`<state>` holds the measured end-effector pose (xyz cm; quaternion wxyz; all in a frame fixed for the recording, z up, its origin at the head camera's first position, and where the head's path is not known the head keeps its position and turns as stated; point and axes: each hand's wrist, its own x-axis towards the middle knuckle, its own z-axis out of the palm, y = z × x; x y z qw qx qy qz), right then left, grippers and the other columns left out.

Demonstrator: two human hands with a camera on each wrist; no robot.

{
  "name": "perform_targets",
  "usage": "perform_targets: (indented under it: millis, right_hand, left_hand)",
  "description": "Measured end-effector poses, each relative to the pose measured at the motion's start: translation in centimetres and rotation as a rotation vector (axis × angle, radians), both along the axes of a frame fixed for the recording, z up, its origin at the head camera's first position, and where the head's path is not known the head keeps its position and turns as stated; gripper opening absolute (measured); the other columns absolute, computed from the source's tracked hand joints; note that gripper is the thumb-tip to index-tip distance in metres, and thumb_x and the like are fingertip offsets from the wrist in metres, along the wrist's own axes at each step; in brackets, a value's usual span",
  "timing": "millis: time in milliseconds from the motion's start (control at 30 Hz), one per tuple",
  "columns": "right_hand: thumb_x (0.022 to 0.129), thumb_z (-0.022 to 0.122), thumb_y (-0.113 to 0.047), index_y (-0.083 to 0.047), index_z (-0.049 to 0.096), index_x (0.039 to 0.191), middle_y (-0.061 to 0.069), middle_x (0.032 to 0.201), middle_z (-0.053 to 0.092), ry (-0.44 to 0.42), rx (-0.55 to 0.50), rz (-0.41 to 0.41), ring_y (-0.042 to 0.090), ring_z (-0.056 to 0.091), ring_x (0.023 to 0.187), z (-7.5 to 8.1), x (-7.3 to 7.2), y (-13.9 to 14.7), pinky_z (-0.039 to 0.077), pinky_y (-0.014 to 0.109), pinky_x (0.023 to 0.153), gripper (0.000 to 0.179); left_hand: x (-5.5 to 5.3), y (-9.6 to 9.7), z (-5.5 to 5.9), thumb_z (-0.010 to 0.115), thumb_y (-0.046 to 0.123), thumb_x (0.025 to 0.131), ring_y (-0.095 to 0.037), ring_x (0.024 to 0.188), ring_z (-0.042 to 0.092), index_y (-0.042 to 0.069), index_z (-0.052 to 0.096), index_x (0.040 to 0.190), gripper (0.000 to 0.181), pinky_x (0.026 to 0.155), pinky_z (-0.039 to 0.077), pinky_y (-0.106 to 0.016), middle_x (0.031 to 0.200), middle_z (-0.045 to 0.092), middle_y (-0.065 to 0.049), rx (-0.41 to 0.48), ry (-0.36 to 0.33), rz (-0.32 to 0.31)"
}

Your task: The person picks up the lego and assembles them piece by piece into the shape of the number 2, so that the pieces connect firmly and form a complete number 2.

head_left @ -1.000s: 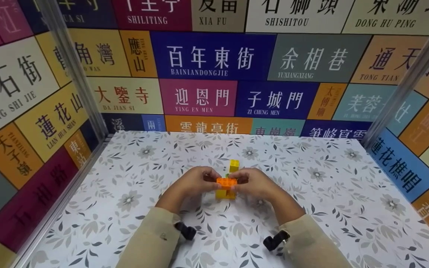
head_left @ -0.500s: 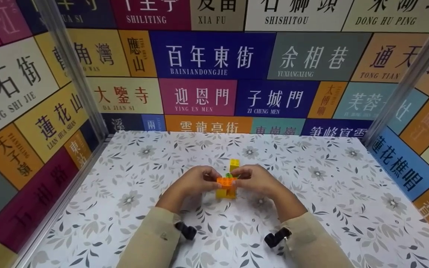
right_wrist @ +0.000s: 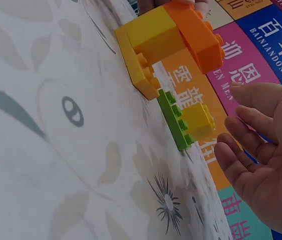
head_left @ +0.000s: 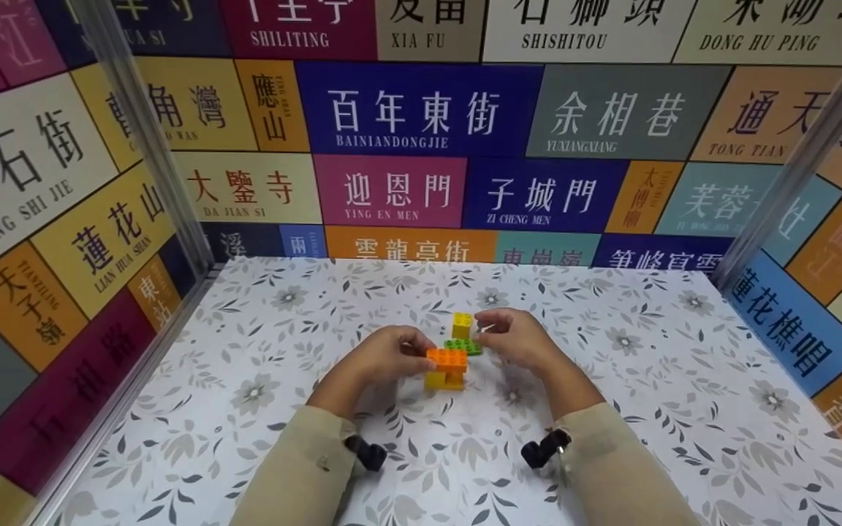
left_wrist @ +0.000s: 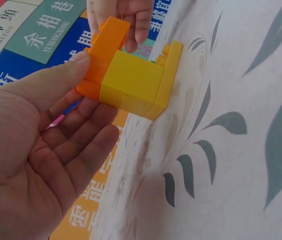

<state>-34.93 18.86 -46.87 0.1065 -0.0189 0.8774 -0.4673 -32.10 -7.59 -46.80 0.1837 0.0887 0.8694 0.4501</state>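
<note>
My left hand (head_left: 390, 355) pinches the left end of an orange building brick (head_left: 447, 359) between thumb and fingers. In the left wrist view that brick sits on top of a yellow block (left_wrist: 131, 79), which stands on a flat yellow brick (left_wrist: 168, 80). The orange brick's other end juts out with a gap below it. A flat green brick (right_wrist: 175, 120) lies behind this stack, and a yellow block (head_left: 461, 324) stands at the green one's far side. Beside them, to the right, my right hand (head_left: 514, 339) hovers with relaxed fingers and nothing in its grasp.
The table (head_left: 260, 453) is covered with a white floral sheet. Panels with coloured street-name signs (head_left: 421, 109) wall in the back and both sides, with clear corner posts (head_left: 150, 139). A black wrist mount (head_left: 366, 453) sits on the left sleeve, another on the right.
My right hand has let go of the orange brick and moved back and to the right, uncovering the green brick. My left hand stays on the orange brick, which has hardly moved.
</note>
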Motion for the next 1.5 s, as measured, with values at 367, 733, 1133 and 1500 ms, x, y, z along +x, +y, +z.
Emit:
perform_targets:
  millis: [367, 733, 1133, 1500]
  right_hand:
    - [0.089, 0.073, -0.036, -0.019, 0.058, 0.136, 0.002, 0.136, 0.061, 0.004, -0.018, 0.02, 0.023, 0.059, 0.124, -0.8, -2.3, 0.0, 0.051, 0.042, 0.1, 0.052]
    - [0.089, 0.073, -0.034, -0.022, 0.06, 0.133, -0.001, 0.134, 0.061, -0.032, 0.034, -0.02, 0.022, 0.058, 0.123, -1.1, -3.8, -1.8, 0.049, 0.043, 0.104, 0.048]
    - [0.09, 0.072, -0.032, -0.029, 0.064, 0.123, -0.005, 0.126, 0.063, -0.076, 0.066, -0.09, 0.018, 0.061, 0.114, -0.9, -3.9, -2.3, 0.05, 0.04, 0.102, 0.034]
    - [0.091, 0.07, -0.036, -0.029, 0.063, 0.126, -0.005, 0.126, 0.064, 0.002, 0.04, -0.027, 0.017, 0.061, 0.117, 0.6, -2.5, -1.7, 0.052, 0.04, 0.1, 0.036]
  left_hand:
    - [0.0, -0.1, 0.1, 0.082, 0.036, 0.08, -0.015, 0.1, 0.064, 0.032, 0.069, 0.096, 0.021, 0.092, 0.053, -0.036, 0.105, 0.068, 0.01, 0.003, -0.025, 0.006]
    - [-0.1, -0.2, 0.1, 0.082, 0.036, 0.08, -0.015, 0.102, 0.063, 0.033, 0.07, 0.096, 0.02, 0.095, 0.051, -0.038, 0.105, 0.068, 0.011, -0.006, -0.014, 0.002]
    - [0.0, -0.1, 0.3, 0.081, 0.036, 0.081, -0.014, 0.106, 0.062, 0.035, 0.069, 0.097, 0.02, 0.1, 0.049, -0.041, 0.107, 0.068, 0.012, -0.01, -0.049, 0.013]
    - [0.0, 0.0, 0.1, 0.081, 0.036, 0.081, -0.015, 0.104, 0.062, 0.035, 0.069, 0.096, 0.02, 0.098, 0.05, -0.04, 0.106, 0.067, 0.012, -0.019, -0.062, 0.018]
